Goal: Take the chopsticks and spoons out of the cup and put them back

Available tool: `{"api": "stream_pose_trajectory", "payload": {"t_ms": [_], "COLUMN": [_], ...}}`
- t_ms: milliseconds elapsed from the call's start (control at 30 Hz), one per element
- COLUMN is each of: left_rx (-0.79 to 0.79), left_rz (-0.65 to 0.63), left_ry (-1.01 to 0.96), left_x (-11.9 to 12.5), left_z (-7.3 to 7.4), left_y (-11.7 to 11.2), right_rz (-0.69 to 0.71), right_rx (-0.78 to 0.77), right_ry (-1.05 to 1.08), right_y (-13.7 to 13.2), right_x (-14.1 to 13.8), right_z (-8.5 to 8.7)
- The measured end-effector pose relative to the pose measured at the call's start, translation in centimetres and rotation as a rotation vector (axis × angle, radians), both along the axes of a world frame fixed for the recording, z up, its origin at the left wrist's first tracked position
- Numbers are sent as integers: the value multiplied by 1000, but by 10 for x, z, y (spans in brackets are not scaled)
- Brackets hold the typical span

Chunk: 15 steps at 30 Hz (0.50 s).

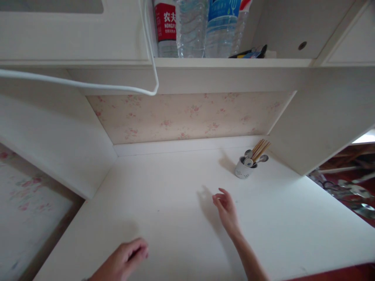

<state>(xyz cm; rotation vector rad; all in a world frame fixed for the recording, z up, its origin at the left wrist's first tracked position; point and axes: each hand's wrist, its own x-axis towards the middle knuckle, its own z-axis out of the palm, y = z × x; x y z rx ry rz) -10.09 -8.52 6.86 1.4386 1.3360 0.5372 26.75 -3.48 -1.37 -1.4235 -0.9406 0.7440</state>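
My right hand [226, 208] hovers over the middle of the white tabletop [175, 183], its fingers loosely bent and apart, with nothing seen in them. Beyond it, toward the back right, stands a white utensil cup [243, 170]. Several wooden chopsticks [261, 148] and metal spoons [263, 158] stick up out of this cup, which neither hand touches. At the lower left is my left hand [129, 255], slightly blurred. A dark gap shows between its thumb and curled fingers, and I see nothing held there.
Above the table, a shelf [234, 63] holds several plastic water bottles [191, 29]. A white cable [117, 87] hangs in front of the cabinet at left. White side panels [316, 113] flank the table. Metal objects [359, 193] lie beyond its right edge.
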Motion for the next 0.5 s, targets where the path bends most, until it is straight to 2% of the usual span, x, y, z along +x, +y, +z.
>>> {"api": "stream_pose_trajectory", "payload": {"t_ms": [33, 133, 233, 333, 500], "left_rx": [17, 14, -55, -74, -104], "left_rz": [-28, 115, 162, 171, 177], "left_ry": [-30, -282, -478, -488, -556], "left_x": [7, 35, 63, 78, 76], "left_z": [-4, -27, -57, -76, -79], "left_y": [16, 56, 74, 79, 82], "right_rz": [71, 264, 418, 439, 418], "right_rx": [-4, -30, -31, -51, -83], "right_ry": [0, -115, -321, -327, -342], "right_y": [0, -2, -9, -13, -15], "right_x": [-18, -66, -95, -98, -87], "right_z": [-3, -10, -10, -6, -2]}}
